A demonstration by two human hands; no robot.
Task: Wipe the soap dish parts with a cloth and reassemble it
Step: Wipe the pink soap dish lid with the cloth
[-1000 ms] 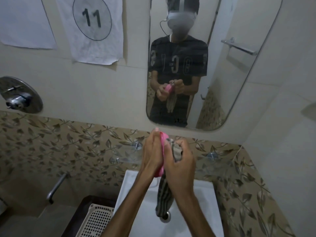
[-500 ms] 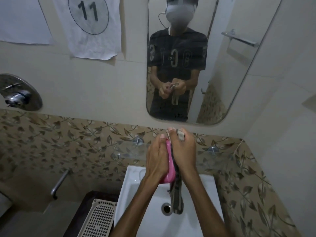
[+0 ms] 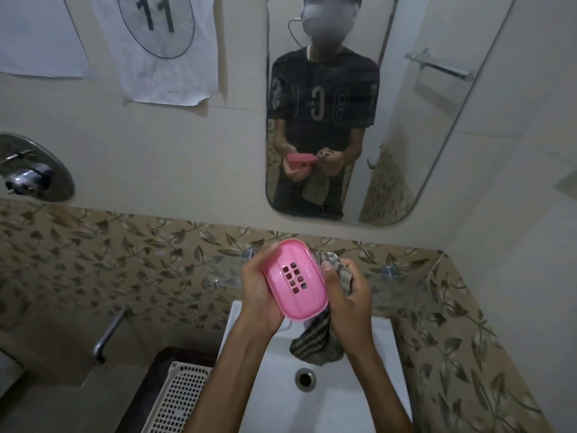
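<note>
A pink oval soap dish part (image 3: pixel 295 279) with a block of small drain holes faces up toward me, above the white sink (image 3: pixel 384 354). My left hand (image 3: pixel 260 295) grips it from the left side and underneath. My right hand (image 3: pixel 346 298) holds a grey striped cloth (image 3: pixel 315 342), bunched in the fingers at the dish's right edge, with its thumb on the rim. The cloth's loose end hangs down over the basin. Any other dish part is out of sight.
The sink drain (image 3: pixel 305 379) lies below the hands. A white perforated basket (image 3: pixel 179 398) sits at lower left beside a wall tap (image 3: pixel 107 335). A mirror (image 3: pixel 437 126) on the wall reflects a person holding the dish and cloth. Leaf-patterned tiles (image 3: pixel 93 254) line the wall.
The dish has turned from edge-on between the hands to flat, with its holed face toward me. The right hand with the cloth has shifted off to the dish's right edge.
</note>
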